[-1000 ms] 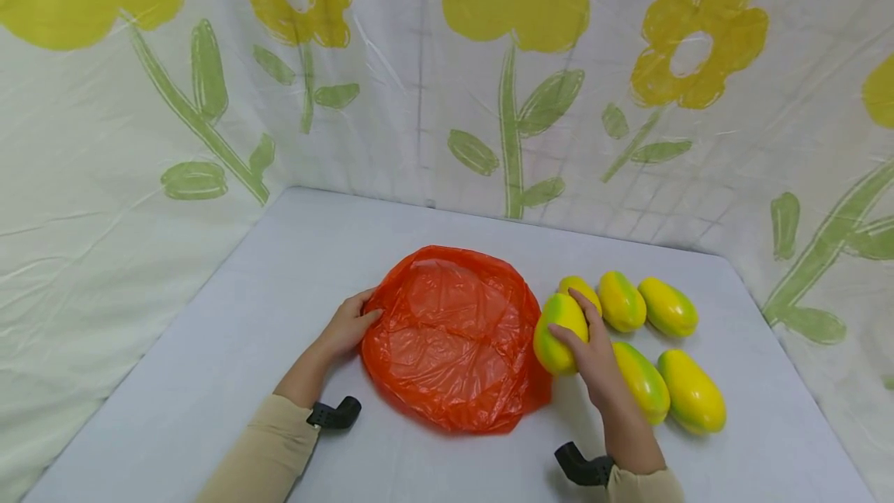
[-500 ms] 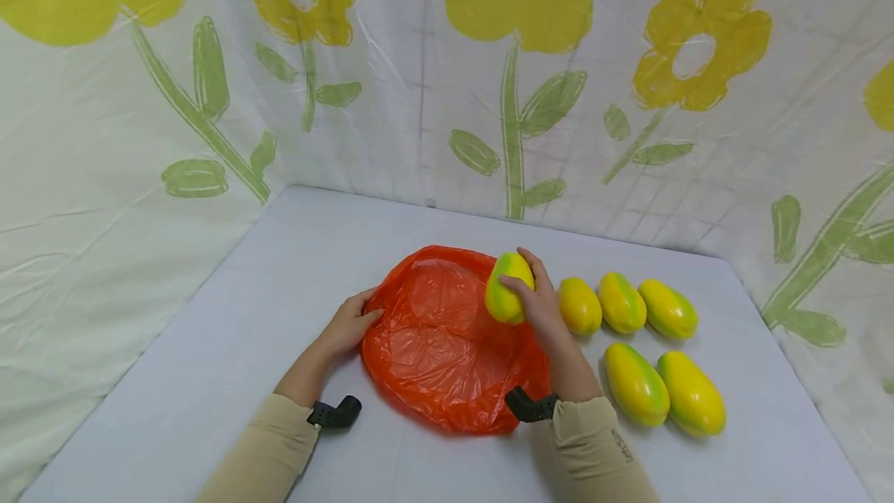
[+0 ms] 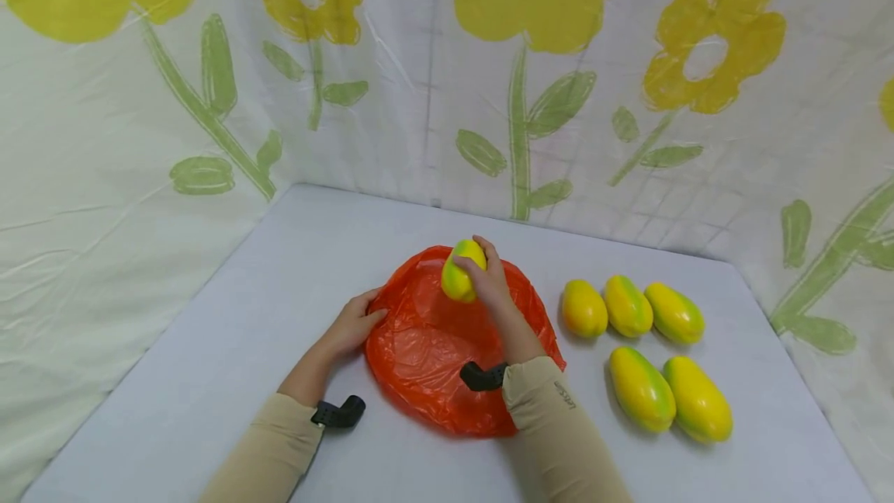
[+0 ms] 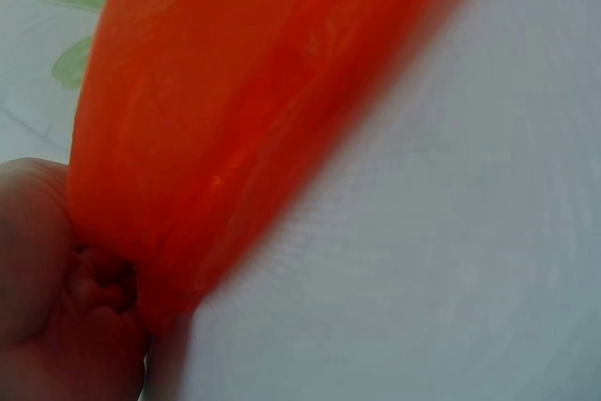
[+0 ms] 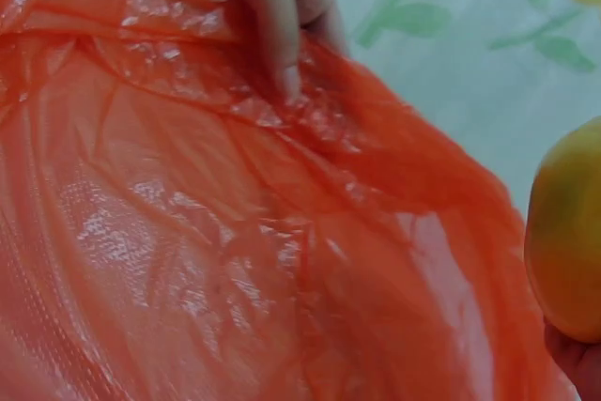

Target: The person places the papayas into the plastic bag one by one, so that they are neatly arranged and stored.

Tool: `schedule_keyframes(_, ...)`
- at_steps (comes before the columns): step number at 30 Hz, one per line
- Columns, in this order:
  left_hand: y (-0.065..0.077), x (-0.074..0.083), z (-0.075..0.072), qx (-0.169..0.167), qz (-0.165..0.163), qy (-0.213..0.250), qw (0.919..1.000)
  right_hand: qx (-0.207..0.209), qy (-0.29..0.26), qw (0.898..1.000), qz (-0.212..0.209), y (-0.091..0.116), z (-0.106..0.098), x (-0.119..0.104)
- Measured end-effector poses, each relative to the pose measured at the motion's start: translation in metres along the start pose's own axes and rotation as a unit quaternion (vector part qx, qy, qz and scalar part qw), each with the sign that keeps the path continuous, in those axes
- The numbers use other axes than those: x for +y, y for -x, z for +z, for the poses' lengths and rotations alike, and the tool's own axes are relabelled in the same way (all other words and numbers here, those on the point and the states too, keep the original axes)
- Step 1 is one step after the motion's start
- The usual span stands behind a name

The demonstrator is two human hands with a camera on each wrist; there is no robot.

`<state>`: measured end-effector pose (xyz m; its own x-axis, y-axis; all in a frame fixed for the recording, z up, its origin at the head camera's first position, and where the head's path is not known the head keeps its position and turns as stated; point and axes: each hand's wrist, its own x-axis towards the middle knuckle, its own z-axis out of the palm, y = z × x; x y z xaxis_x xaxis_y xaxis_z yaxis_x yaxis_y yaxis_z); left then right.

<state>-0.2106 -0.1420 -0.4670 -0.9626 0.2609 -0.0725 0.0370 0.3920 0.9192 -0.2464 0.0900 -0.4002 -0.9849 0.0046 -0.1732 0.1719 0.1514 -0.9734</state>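
A thin red plastic bag (image 3: 419, 355) lies spread with its mouth wide and facing up. My left hand (image 3: 351, 328) pinches the left rim, thumb inside; the left wrist view shows the bag film (image 4: 216, 100) gathered at that hand (image 4: 42, 279). Held over the far part of the bag's mouth is a yellow-green mango (image 3: 457, 279), gripped by my right hand (image 3: 492, 283) between thumb and fingers. At the right edge of the right wrist view the same mango (image 5: 568, 232) appears beside the bag (image 5: 188, 232).
Several more mangoes stay on the white table (image 3: 300, 231) to the right: three in a back row, with a middle one (image 3: 627, 307), and two in front, including a left one (image 3: 642, 389). A flower-printed curtain (image 3: 405, 138) hangs behind the table.
My right hand has carried the mango leftward and away from me, from beside the bag's right rim to over its mouth. My left hand keeps its hold on the rim.
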Motion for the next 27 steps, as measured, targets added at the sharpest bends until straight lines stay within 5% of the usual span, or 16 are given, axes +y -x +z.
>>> schedule_keyframes(8,-0.002,0.0,0.0,-0.005,-0.003,0.008,1.0,-0.013,0.005,1.0,0.026,-0.012,0.023,0.005)
schedule_keyframes(16,-0.002,0.001,-0.001,-0.004,-0.013,0.016,0.9998,-0.013,0.013,1.0,0.004,-0.008,0.046,0.011)
schedule_keyframes(27,-0.001,-0.003,-0.002,-0.004,-0.021,0.019,0.9996,-0.027,0.036,0.999,0.003,-0.009,0.055,0.024)
